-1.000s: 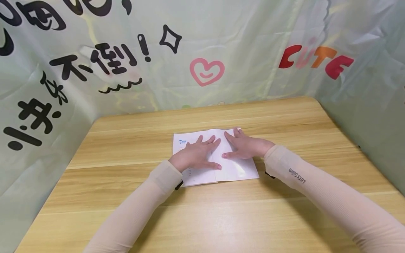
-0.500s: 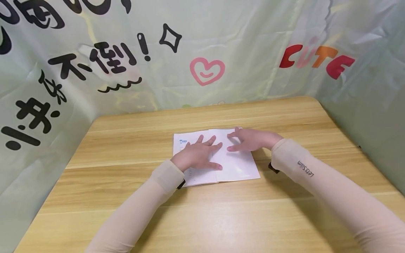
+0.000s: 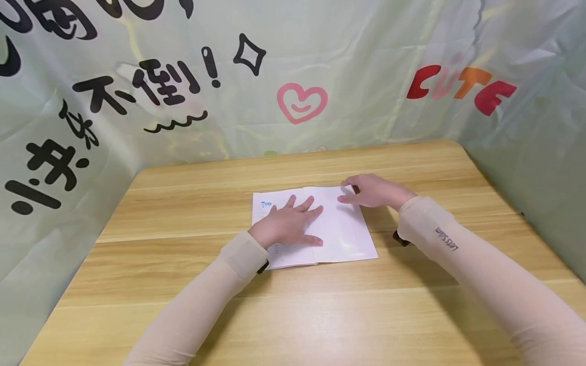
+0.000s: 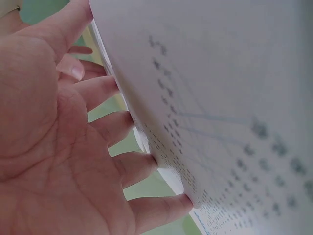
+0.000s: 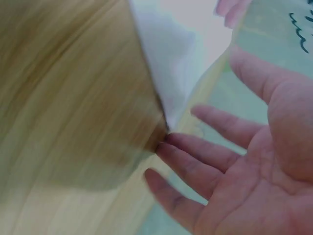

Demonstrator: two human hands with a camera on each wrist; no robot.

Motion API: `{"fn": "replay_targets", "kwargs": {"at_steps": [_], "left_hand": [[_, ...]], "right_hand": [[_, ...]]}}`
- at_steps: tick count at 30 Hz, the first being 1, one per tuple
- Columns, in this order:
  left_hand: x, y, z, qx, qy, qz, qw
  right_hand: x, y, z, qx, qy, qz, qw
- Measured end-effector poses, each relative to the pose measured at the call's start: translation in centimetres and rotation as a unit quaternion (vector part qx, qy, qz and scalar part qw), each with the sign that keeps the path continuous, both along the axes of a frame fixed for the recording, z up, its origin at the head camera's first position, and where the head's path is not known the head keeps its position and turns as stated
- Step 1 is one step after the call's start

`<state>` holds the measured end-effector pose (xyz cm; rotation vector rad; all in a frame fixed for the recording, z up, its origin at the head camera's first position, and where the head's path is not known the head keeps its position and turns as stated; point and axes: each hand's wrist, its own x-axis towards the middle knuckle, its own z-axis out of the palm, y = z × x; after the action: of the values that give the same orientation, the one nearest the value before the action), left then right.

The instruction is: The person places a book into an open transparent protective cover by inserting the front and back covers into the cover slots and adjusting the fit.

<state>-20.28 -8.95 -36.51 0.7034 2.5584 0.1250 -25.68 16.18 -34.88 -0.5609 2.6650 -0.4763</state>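
Observation:
An open booklet point(image 3: 345, 236) lies flat on the wooden table, its left page printed and its right page looking blank. My left hand point(image 3: 286, 224) rests on it with fingers spread, across the middle fold. In the left wrist view, the fingertips of the left hand point(image 4: 63, 142) touch a page with blurred rows of print point(image 4: 215, 73). My right hand point(image 3: 377, 191) is at the booklet's far right corner, thumb apart from the fingers. The right wrist view has that corner point(image 5: 168, 58) close to the loosely extended fingers of the right hand point(image 5: 244, 161); whether they touch it is unclear.
The wooden table point(image 3: 183, 203) spreads around the booklet on all sides. A pale printed cloth point(image 3: 357, 66) hangs behind it and along both sides, near the table's far edge.
My right hand has slid from the right page outward to the booklet's far right corner, its fingers drawing off the page. The left hand has stayed in place on the booklet.

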Motion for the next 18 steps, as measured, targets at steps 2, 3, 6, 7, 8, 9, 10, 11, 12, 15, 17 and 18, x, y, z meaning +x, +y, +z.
{"fn": "replay_targets", "kwargs": {"at_steps": [2,3,6,7,8,9,10,11,12,15,17,18], "left_hand": [[0.1,0.0,0.0,0.002,-0.002,0.002,1.0],[0.1,0.0,0.0,0.004,-0.003,0.003,1.0],[0.1,-0.1,0.1,0.01,-0.007,0.006,0.9999],[0.1,-0.2,0.1,0.012,-0.008,0.006,0.9999],[0.1,-0.2,0.0,0.015,-0.009,0.007,0.9998],[0.1,-0.2,0.0,0.017,-0.009,0.007,0.9998],[0.1,-0.2,0.0,0.019,-0.01,0.007,0.9998],[0.1,-0.2,0.0,0.02,-0.01,0.007,0.9997],[0.0,-0.1,0.0,0.02,-0.01,0.007,0.9997],[0.0,-0.1,-0.1,0.021,-0.009,0.006,0.9997],[0.0,-0.1,-0.1,0.023,-0.009,0.006,0.9997],[0.0,-0.1,-0.1,0.023,-0.009,0.006,0.9997]], "right_hand": [[-0.1,0.1,0.0,-0.023,-0.011,-0.012,0.9996],[-0.2,0.1,-0.1,-0.038,-0.02,-0.019,0.9989],[-0.4,0.3,0.0,-0.089,-0.06,-0.055,0.9927],[-0.4,0.4,0.0,-0.108,-0.076,-0.069,0.9889],[-0.5,0.5,-0.1,-0.125,-0.086,-0.081,0.9851],[-0.5,0.7,-0.1,-0.139,-0.095,-0.091,0.9814],[-0.6,0.8,-0.2,-0.154,-0.102,-0.1,0.9776],[-0.6,1.0,-0.3,-0.168,-0.106,-0.106,0.9743],[-0.6,1.1,-0.3,-0.182,-0.109,-0.112,0.9707],[-0.6,1.4,-0.5,-0.226,-0.119,-0.128,0.9584],[-0.5,1.5,-0.5,-0.25,-0.122,-0.141,0.9503],[-0.5,1.5,-0.5,-0.259,-0.124,-0.151,0.9457]]}}
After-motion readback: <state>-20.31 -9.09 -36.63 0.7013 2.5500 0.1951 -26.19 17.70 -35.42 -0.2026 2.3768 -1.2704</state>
